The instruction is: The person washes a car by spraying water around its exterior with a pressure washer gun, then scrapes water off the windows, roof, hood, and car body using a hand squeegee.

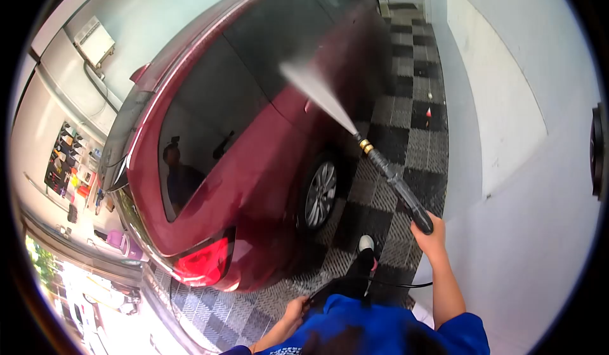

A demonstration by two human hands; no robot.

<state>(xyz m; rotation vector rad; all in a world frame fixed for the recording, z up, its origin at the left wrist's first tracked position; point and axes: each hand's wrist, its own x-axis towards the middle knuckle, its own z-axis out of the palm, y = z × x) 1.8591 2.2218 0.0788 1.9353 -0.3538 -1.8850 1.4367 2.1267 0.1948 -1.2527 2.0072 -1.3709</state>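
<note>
Right grip [432,236] clasps sprayer [394,182], left grip [295,309] hose [406,285]; car [244,184] on checkered floor [388,269], pale wall [526,247].

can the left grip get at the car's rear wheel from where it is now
Probably not: the left grip seems closed around the black hose, and the rear wheel sits farther forward, with the rear bumper seeming to jut partly between.

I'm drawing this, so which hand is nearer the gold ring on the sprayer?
Right. The right hand grips the rear of the sprayer, behind the gold ring; the left hand is beside the blue shirt, farther away.
</note>
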